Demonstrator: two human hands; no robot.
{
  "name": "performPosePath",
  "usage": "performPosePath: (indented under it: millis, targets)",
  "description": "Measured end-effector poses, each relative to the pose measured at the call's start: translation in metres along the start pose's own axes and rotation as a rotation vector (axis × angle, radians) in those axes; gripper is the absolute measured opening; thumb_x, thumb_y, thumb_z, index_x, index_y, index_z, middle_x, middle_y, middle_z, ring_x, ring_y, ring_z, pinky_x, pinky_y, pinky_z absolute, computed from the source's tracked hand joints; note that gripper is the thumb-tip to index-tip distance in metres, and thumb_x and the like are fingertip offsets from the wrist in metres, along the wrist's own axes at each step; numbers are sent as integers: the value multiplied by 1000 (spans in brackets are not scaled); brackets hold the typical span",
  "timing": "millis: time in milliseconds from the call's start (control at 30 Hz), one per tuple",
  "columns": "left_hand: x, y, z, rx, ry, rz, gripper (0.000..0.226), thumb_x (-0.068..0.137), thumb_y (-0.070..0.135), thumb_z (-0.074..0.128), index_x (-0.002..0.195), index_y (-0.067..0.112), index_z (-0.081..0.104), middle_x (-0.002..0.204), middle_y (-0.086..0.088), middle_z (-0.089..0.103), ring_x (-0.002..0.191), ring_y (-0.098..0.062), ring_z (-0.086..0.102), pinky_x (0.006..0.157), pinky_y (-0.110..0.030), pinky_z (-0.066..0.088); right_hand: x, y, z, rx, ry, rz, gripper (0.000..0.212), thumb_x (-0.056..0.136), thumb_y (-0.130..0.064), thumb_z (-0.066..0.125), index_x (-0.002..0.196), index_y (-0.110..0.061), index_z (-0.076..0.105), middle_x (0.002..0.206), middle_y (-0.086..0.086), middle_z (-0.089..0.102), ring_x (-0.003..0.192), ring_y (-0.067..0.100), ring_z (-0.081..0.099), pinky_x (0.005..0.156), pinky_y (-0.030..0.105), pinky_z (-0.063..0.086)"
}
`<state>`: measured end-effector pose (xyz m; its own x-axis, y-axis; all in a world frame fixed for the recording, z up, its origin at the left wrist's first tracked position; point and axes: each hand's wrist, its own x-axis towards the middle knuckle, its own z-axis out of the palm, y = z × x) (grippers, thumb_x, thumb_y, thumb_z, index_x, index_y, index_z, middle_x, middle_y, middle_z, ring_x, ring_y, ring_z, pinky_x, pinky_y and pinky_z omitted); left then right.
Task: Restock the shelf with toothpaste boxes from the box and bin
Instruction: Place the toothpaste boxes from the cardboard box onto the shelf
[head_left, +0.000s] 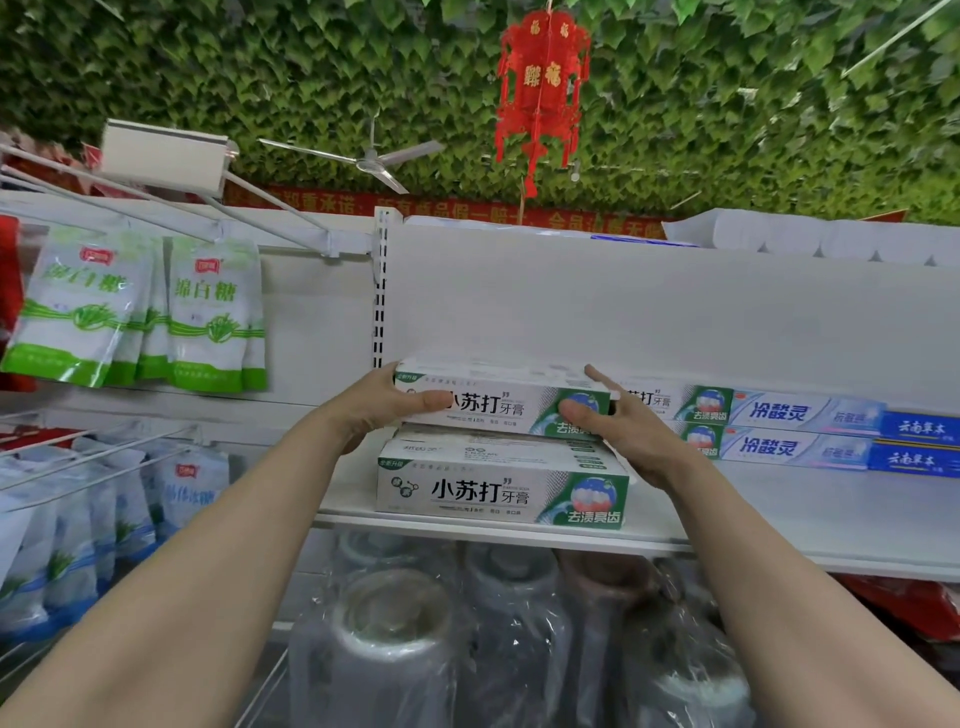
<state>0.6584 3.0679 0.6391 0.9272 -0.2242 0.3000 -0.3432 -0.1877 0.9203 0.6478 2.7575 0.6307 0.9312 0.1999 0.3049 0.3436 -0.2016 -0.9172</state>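
A white and green toothpaste box (498, 400) is held level above the white shelf (779, 525). My left hand (379, 410) grips its left end, thumb on the front face. My right hand (623, 431) grips its right end the same way. The held box sits over a second identical box (501, 486) that lies at the shelf's front edge. To the right, two stacked rows of toothpaste boxes run along the shelf: green ones (701, 405), pale blue ones (784, 413) and dark blue ones (919, 428). Neither the supply box nor the bin is in view.
Green and white sugar bags (208, 322) hang from hooks at the left, with bluish bags (98, 525) on a wire rack below. Plastic-wrapped jugs (395, 639) stand under the shelf. White paper rolls (810, 236) lie on top of the shelving. A red lantern (540, 88) hangs overhead.
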Motion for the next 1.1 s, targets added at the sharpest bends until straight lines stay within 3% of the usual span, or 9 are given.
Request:
performPosePath:
  millis: [167,267,333,400,500,633,767,933,1100]
  targets:
    - [0,-10,3,-14,-3,-74,55,75,27,84,125,21,61,107,2,77,98,-18,74,100,-42,53,3,7,3,58,21,58,89,88,-24,74,159,-26,20,118,10,73,92,26,75,68,33,61]
    - [-7,-2,2,43,4,-112,104,50,53,95,138,19,51,121,5,71,108,-15,69,107,-40,47,-7,-6,8,-1,7,70,87,88,-30,73,158,-21,23,133,10,65,90,19,71,80,34,58]
    - [-15,6,5,116,125,-91,126,51,62,91,152,18,31,137,11,52,125,-13,54,111,-36,38,-17,-15,11,-144,180,37,90,88,-49,70,160,-24,20,154,7,44,116,16,59,98,34,44]
    - [-29,14,15,240,370,-4,112,71,63,79,156,19,22,145,7,41,136,-15,38,117,-41,29,-32,-20,19,-272,461,-89,82,90,-63,61,157,-28,29,156,2,41,135,17,47,109,39,38]
    - [-54,18,42,574,616,167,77,91,68,48,152,22,38,154,-6,38,142,-25,32,116,-43,28,-59,-19,43,-447,620,-318,56,94,-60,45,139,-27,50,128,-5,63,121,14,54,103,40,42]
    - [-75,15,73,790,511,168,69,94,70,22,134,30,61,135,-1,51,127,-22,43,108,-40,36,-73,-13,70,-650,513,-351,25,101,-43,44,104,-21,56,90,-12,63,88,12,53,107,39,36]
    - [-73,14,80,867,417,45,79,93,72,8,126,30,66,130,-4,52,122,-26,48,104,-42,38,-68,-9,76,-805,431,-283,23,105,-36,36,96,-19,49,66,-5,61,78,15,56,120,40,20]
    - [-73,24,85,997,378,-23,79,93,72,4,140,35,55,144,-8,44,126,-36,47,108,-44,35,-65,-17,78,-914,417,-243,24,104,-37,32,97,-19,46,72,-4,64,93,21,64,120,38,19]
    - [-63,25,85,1009,290,-80,81,93,73,1,146,32,47,146,-9,39,129,-35,47,108,-46,32,-62,-22,79,-949,371,-186,26,104,-36,30,98,-17,46,74,-3,63,86,25,58,114,37,25]
